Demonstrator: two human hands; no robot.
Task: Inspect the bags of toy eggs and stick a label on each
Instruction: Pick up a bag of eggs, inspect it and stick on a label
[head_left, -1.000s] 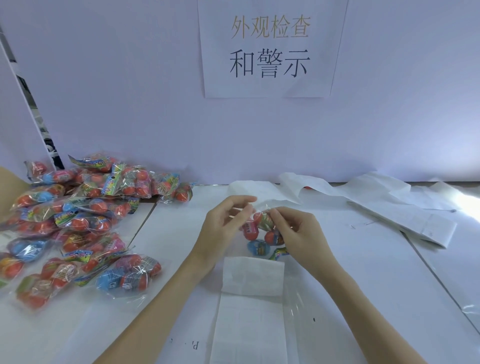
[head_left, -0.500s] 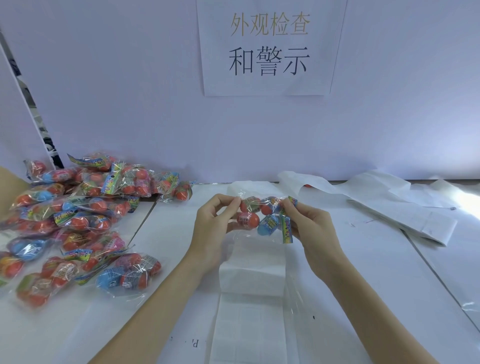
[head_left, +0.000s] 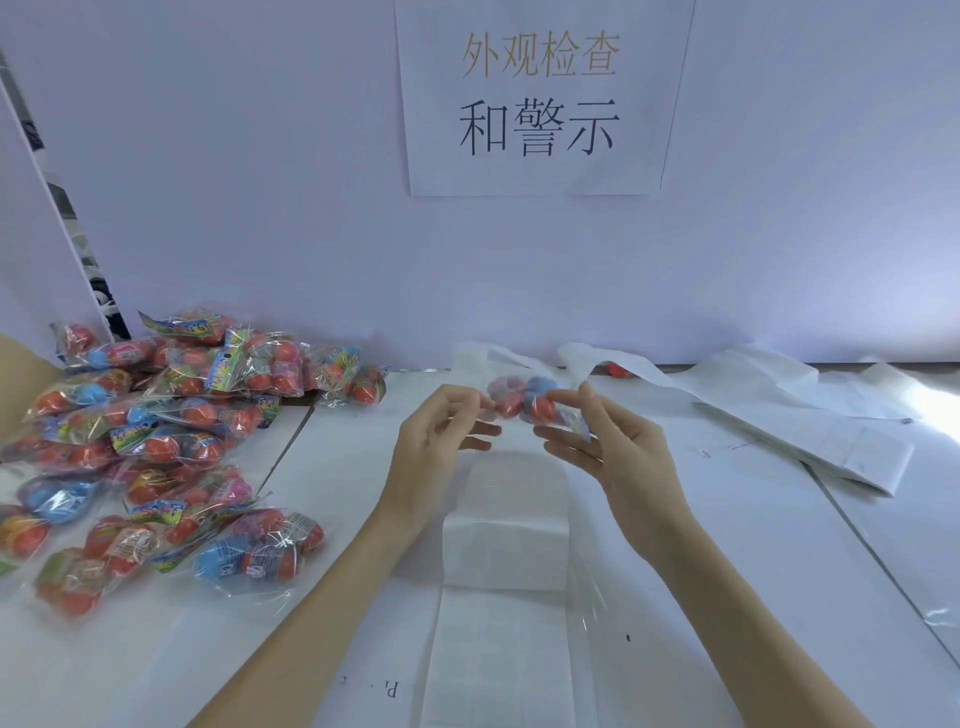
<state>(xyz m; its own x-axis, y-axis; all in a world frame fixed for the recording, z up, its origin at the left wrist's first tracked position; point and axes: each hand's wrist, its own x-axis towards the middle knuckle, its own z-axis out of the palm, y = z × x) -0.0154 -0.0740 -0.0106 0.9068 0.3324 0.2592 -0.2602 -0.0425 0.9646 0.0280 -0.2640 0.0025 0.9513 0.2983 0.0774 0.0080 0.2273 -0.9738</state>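
Both hands, left (head_left: 439, 439) and right (head_left: 610, 449), pinched a blurry bag (head_left: 524, 397) of eggs mid-frame, probably checking it, and next a label from the sheet (head_left: 501, 525) below likely needed peeling.

A bag of toy eggs (head_left: 524, 402) is held above the middle of the table (head_left: 753, 545), the left hand (head_left: 441, 441) at its left end, the right hand (head_left: 608, 447) at its right. Below it, toward the near edge, lies a label sheet (head_left: 498, 597). A pile of bags (head_left: 156, 441) covers the left side. Backing paper strips (head_left: 779, 410) lie along the far edge toward the right. A paper sign (head_left: 540, 98) hangs on the wall (head_left: 260, 182) behind.
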